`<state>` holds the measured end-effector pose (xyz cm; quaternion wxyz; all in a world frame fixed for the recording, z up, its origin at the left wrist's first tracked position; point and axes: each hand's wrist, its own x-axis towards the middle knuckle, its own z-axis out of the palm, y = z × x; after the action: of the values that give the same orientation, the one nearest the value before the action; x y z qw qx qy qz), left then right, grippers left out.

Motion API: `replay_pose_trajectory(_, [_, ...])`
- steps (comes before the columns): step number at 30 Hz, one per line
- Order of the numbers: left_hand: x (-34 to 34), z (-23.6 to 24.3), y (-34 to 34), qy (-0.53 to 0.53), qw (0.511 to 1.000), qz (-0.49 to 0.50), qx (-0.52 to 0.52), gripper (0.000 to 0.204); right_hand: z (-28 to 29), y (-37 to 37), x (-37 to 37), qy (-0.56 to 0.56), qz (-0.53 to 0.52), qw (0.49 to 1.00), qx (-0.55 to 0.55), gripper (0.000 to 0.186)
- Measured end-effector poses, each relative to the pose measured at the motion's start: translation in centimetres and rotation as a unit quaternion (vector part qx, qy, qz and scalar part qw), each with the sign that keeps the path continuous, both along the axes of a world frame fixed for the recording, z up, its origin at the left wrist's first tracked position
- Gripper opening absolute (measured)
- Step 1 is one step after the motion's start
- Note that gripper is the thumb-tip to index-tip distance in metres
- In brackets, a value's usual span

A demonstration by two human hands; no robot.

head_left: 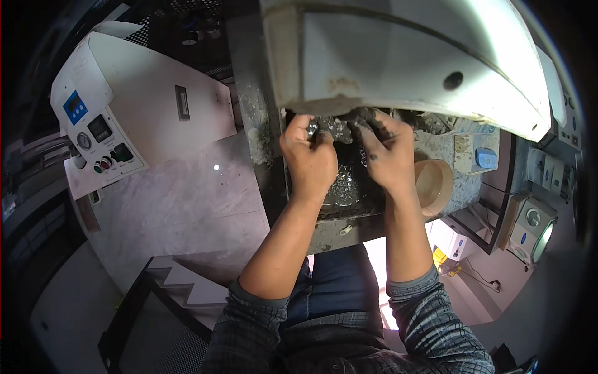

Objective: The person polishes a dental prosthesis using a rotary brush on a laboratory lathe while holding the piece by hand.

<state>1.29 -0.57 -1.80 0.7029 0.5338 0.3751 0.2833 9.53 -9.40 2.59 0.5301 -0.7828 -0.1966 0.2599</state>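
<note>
My left hand (308, 156) and my right hand (386, 149) are under the lower edge of a large white machine housing (398, 50), fingers curled round something dark and sludge-coated that I cannot make out. Grey sludge smears my fingers, especially on the right. Below and between my hands, a dark tray (342, 187) holds wet, glistening grey sludge. The housing's edge and my own fingers hide part of what I grip.
A pale machine with a control panel (106, 143) stands at left above a marble-like surface (199, 199). At right are a tan bowl (436, 181), a blue block (485, 158), a small white machine (532, 230) and yellow items (439, 255) lower down.
</note>
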Motion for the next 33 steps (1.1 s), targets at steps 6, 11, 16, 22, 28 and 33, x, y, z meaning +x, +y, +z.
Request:
replay_pose_trajectory(6, [-0.3,1.1,-0.5,0.006,1.0,-0.016,-0.024,0.02,-0.9,-1.0,-0.6,-0.009,-0.035,0.999,0.027,0.02])
replay_pose_trajectory(11, [0.2,0.4,0.4,0.006,1.0,-0.007,-0.018,0.027,-0.6,0.2,-0.2,-0.022,-0.017,1.0,0.002,0.006])
replay_pose_trajectory(16, [-0.9,-0.7,-1.2,-0.028,0.999,0.009,0.034,0.029,-1.4,-1.1,-1.2,-0.051,-0.031,0.998,0.033,0.004])
replay_pose_trajectory(22, [-0.7,-1.0,0.1,0.077,0.996,-0.038,0.013,0.028,-1.1,-0.4,-0.6,-0.021,-0.027,0.999,0.005,0.02])
replay_pose_trajectory(28, [-2.1,-1.6,-1.4,-0.011,0.997,-0.02,0.074,0.032,-1.5,-1.7,-1.5,-0.105,-0.016,0.994,0.034,0.022])
replay_pose_trajectory(33, [-1.5,-1.7,-1.8,0.004,0.992,0.01,0.127,0.031,-1.4,-1.9,-1.3,-0.141,-0.023,0.99,0.016,0.022])
